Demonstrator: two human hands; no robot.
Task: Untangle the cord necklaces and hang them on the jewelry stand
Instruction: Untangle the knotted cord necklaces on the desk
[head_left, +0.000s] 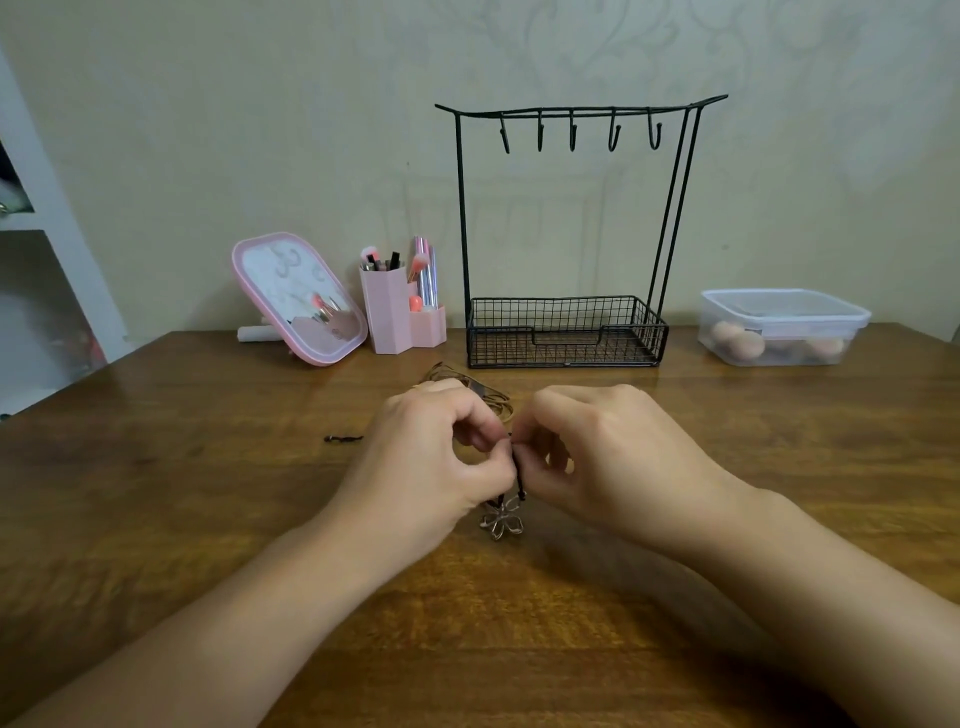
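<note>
Both hands meet over the middle of the wooden worktop (208, 519), fingers curled in tight; the left hand (436, 457) pinches a dark cord (518, 475) between thumb and forefinger, and the right hand (587, 457) pinches the same cord just beside it, the fingertips of the two hands almost touching; neither hand is spread, each is closed narrowly on the cord. Below the pinch the dark cord runs down to a metal flower pendant (502, 518), which sits just under the hands, close to the worktop; whether it rests on the wood or hangs clear cannot be told. Behind the hands, partly hidden by the left knuckles, lies a loose heap of tan cord (493, 397); how it joins the dark cord is hidden by the fingers. A short dark cord end (343, 439) lies on the worktop to the left of the left hand, apart from it.

The black wire jewelry stand (566, 332) stands upright at the back of the worktop, beyond the hands, with a mesh basket at its foot and five hooks (572, 136) along its top bar; every hook is bare. To its left stand a pink brush holder (387, 312) and a tilted pink-framed mirror (298, 299); to its right a lidded clear plastic box (779, 327) with rounded pinkish things inside.
</note>
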